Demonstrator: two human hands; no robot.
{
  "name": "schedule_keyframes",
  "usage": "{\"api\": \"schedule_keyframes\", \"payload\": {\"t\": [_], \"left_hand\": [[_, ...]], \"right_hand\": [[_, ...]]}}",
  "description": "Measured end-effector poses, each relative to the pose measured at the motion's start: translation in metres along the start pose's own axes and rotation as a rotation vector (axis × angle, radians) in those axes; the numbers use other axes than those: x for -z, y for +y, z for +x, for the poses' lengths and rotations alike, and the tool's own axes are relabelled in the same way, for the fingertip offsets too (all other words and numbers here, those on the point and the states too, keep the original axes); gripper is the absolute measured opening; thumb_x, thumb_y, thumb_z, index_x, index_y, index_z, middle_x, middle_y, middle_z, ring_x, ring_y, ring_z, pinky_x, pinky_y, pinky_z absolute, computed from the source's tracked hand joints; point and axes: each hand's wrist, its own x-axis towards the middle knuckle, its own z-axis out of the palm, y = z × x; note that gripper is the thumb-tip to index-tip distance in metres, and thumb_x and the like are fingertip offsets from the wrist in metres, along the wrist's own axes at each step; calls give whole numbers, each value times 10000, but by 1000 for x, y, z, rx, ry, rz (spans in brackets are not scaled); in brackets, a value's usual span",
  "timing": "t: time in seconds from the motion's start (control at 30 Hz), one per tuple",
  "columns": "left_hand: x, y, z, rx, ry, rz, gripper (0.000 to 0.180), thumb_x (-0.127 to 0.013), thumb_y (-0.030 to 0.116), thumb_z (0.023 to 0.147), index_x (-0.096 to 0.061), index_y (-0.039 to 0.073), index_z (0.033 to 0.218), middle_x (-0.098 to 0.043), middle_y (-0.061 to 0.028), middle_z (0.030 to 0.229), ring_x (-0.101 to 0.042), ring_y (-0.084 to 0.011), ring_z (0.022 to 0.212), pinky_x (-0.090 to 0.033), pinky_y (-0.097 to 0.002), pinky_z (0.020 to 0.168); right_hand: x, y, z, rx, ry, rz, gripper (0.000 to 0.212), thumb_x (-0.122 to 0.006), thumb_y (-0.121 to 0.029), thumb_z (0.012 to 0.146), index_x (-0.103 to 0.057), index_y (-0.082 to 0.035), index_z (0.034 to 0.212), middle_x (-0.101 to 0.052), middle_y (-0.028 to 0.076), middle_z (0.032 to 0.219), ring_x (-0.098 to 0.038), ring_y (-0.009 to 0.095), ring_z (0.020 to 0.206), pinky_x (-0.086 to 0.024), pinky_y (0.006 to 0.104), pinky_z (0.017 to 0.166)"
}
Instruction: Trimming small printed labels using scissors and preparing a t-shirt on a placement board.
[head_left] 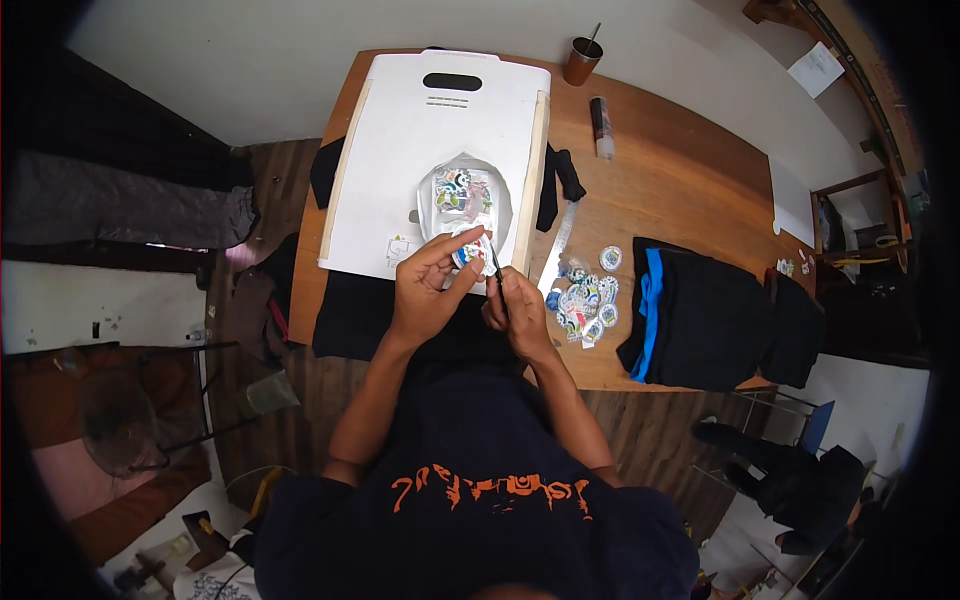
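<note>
The person's left hand [428,285] is pinching a small white sticker [472,254] with a colourful print between thumb and fingers, holding it over the near edge of the white panel [385,160]. The right hand [520,310] is gripping a slim dark tool [496,268] just past that edge, its tip pointing up beside the sticker; the tool is probably scissors, though the fingers are hiding most of it. The two hands are working close together.

On the panel, toward its near right part, a clear bag [505,185] is lying open, with more stickers [452,190] showing inside. The panel itself is resting on a wooden table [690,160], and black cloth [350,320] is hanging out along its near side.

Right of the panel, a metal ruler [562,240] is lying near its edge, and a loose pile [588,308] of printed pieces is spreading beyond the ruler's near end. Farther right of the panel, folded black clothes [705,320] are lying with a blue strip [648,310] showing. Beyond the panel's far right corner, a brown cup [582,62] is standing, and a dark bottle [601,128] is lying nearer.
</note>
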Motion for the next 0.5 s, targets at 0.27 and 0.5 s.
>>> {"api": "schedule_keyframes", "payload": {"t": [0.27,0.5], "left_hand": [[0,0,2,-6,-15,37,383,-605,-107,906,-571,-85,1287,-606,-119,1171,-586,-117,1054,-481,-217,873],[3,-2,2,8,-18,66,386,-614,-105,900,-585,-71,1283,-611,-113,1170,-581,-107,1038,-458,-203,870]], "right_hand": [[-1,-1,0,7,9,14,373,-365,-354,1076,-513,-38,942,-325,-47,560,-252,48,452,-231,222,449],[0,0,0,1,2,32,370,-365,-350,1077,-512,-41,936,-324,-46,554,-258,49,447,-236,222,444]]}}
